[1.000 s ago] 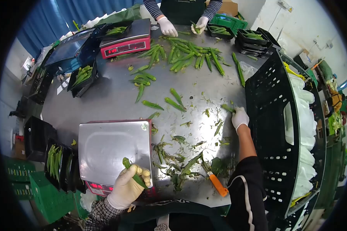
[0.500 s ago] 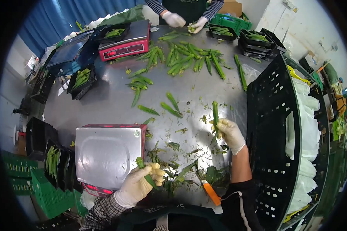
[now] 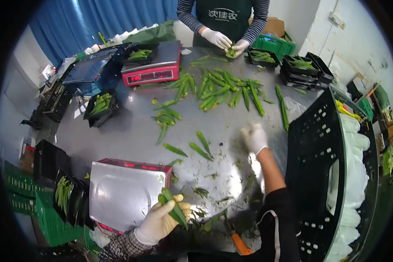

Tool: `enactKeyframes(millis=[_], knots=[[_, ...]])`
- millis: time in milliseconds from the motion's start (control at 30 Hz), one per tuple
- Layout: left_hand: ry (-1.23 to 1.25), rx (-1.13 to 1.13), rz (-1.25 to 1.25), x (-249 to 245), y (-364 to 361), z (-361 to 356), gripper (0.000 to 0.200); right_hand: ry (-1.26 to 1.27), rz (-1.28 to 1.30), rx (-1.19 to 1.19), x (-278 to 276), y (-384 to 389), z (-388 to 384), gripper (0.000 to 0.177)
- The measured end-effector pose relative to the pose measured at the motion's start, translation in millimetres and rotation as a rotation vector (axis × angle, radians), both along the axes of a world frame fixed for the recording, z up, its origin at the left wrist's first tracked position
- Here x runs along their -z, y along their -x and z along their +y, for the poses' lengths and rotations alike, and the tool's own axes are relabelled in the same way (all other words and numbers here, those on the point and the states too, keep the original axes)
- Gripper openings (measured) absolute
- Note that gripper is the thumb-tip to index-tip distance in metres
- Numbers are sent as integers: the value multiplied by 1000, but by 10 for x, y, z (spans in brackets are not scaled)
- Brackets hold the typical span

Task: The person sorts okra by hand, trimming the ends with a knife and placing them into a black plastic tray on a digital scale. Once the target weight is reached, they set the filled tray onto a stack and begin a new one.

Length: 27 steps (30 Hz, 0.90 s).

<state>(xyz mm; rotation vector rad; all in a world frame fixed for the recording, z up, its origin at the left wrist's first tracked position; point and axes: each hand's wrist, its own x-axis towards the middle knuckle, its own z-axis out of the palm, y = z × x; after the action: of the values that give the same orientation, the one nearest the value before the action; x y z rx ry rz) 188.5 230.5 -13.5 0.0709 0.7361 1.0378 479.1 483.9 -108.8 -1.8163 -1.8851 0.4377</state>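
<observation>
Gloved in white, my left hand [image 3: 161, 222] is closed around green okra pods [image 3: 174, 210] beside the near scale [image 3: 127, 192]. My right hand [image 3: 254, 137], also gloved, is over the metal table [image 3: 131, 131], blurred, its fingers too smeared to read. Three single okra pods [image 3: 200, 150] lie to its left. Farther back is a large okra pile [image 3: 222, 89], with a long okra pod [image 3: 282, 108] near the crate. Trimmings [image 3: 205, 191] and an orange-handled knife [image 3: 240, 244] lie near my body.
Across the table a co-worker's gloved hands [image 3: 222, 43] handle okra. A red scale [image 3: 150, 74] bears a black tray. Black trays of okra [image 3: 101, 107] stand left, others [image 3: 302, 65] back right. A tall black crate [image 3: 314, 174] borders the right side; green crates [image 3: 56, 218] are lower left.
The okra pod in my right hand is no longer there, and that hand has reached forward. My left hand now holds more than one pod. The view has tilted up.
</observation>
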Motion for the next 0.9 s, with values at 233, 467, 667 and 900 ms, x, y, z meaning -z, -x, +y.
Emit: enactKeyframes(millis=[233, 467, 667, 900], knots=[[-44, -55, 51, -43, 160, 43, 34, -35, -135, 317, 362, -536, 1067, 42], [-31, -54, 29, -4, 135, 124, 36, 366, 1306, -109, 337, -733, 875, 37], [-33, 46, 1, -40, 49, 101, 37, 509, 1757, -583, -224, -360, 251, 46], [-78, 119, -32, -71, 45, -34, 44, 459, 1507, -600, -678, -52, -303, 40]])
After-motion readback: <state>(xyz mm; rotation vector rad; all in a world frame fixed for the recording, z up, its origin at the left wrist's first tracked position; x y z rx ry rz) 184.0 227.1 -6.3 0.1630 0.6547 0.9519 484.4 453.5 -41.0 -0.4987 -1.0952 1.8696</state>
